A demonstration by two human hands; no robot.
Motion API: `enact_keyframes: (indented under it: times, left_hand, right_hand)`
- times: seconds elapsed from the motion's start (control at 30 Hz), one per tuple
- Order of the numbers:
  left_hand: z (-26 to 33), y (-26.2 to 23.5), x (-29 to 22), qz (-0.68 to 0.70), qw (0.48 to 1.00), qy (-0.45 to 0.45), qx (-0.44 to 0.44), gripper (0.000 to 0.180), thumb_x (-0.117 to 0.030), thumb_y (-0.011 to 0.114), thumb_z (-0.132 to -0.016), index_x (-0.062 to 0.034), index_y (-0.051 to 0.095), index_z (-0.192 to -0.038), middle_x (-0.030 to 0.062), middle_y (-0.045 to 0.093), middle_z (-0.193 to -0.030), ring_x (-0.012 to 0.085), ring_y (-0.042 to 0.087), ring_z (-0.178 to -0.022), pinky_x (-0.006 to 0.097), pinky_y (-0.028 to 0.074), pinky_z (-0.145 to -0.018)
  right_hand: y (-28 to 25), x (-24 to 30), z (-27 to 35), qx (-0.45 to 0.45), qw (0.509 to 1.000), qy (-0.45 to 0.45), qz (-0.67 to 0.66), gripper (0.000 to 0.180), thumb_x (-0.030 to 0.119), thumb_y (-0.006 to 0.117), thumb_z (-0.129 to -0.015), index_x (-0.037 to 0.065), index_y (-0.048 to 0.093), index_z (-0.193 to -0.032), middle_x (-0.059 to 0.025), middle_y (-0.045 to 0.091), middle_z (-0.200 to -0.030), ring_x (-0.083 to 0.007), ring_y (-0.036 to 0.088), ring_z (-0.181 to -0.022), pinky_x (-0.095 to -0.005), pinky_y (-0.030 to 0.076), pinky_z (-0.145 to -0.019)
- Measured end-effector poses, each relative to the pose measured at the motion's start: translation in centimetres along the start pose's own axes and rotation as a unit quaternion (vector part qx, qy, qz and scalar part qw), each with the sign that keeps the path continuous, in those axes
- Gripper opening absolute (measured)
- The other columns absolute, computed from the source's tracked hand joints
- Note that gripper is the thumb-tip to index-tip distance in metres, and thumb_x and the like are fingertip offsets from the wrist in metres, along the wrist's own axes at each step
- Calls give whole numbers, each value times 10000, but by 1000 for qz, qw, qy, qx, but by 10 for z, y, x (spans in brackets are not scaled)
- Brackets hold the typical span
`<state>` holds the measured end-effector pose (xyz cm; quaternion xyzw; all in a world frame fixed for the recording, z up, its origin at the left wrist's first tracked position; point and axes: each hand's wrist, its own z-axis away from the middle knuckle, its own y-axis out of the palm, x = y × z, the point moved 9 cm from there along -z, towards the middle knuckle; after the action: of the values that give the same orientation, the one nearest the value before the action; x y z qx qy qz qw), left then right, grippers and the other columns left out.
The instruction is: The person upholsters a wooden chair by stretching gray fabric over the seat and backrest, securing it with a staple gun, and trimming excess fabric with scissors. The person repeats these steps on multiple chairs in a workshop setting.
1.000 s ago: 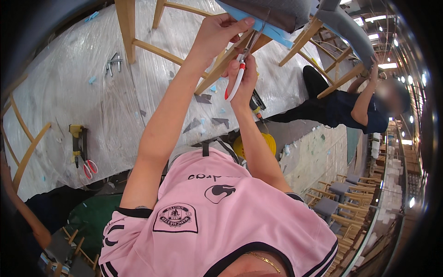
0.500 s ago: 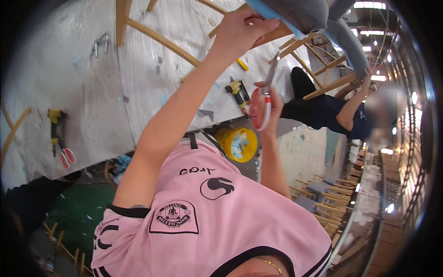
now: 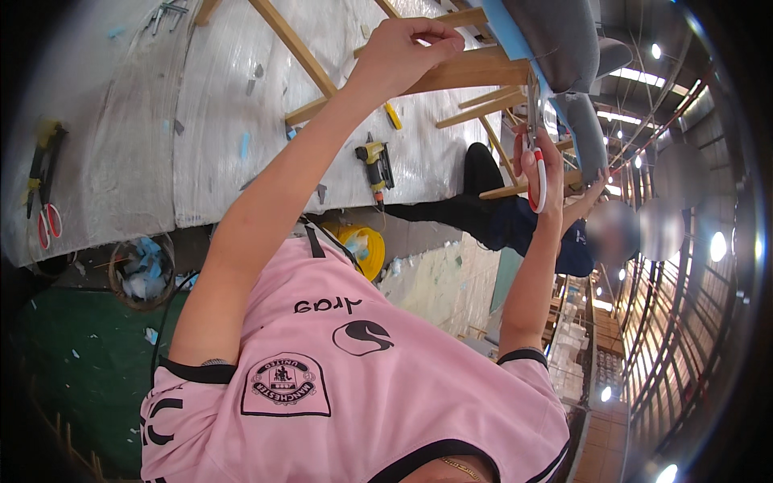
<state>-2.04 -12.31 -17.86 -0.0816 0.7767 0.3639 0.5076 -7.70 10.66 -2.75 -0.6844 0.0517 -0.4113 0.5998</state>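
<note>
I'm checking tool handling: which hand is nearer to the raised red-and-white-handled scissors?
Right: the right hand holds the scissors by their handles. The left hand is apart from them, farther left and higher in the picture.

Red-and-white scissors [image 3: 540,173] point upward, perhaps touching the blue sheet [image 3: 506,28] along a grey padded chair [image 3: 566,40].

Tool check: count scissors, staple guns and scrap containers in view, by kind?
Scissors: 2 (one pair in the right hand, another pair far left)
Staple guns: 2 (centre gun, far-left gun)
Scrap containers: 2 (yellow bucket, round bin)
Total: 6
</note>
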Motion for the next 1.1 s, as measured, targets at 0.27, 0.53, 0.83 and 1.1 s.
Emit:
enact_keyframes:
  times: [0.27,0.53,0.83,1.1]
  left_hand:
    - [22,20,-112,-151,967,203,-39,231,-210,758,-884,-87,753,-1079,28,716,-979,170,637,-861,327,522,-788]
    - [27,141,-186,-421,785,452,48,290,-181,815,-797,-133,722,-1067,4,649,-979,243,593,-964,387,466,-883]
    - [33,143,-172,-463,788,405,-15,339,23,837,-756,-62,730,-1066,51,693,-798,168,646,-685,293,514,-639]
    - [50,143,-148,-477,770,383,-182,556,-364,700,-945,2,552,-1337,157,590,-1268,270,551,-1177,420,407,-1025]
  right_hand:
    - [68,-119,59,-19,965,174,-197,290,74,737,-879,45,699,-1165,75,493,-597,-32,450,-445,-231,336,-417]
    - [233,-248,79,-54,894,248,-370,424,380,730,-941,6,690,-1137,-22,587,-708,-76,508,-434,-248,387,-401]
    - [311,-323,24,81,910,273,-302,738,363,799,-834,9,504,-1411,-221,727,-1033,-261,725,-804,-370,576,-727]
    - [392,-376,-47,218,964,115,-100,715,458,729,-801,35,588,-1360,-260,708,-1129,-353,692,-1076,-427,529,-952]
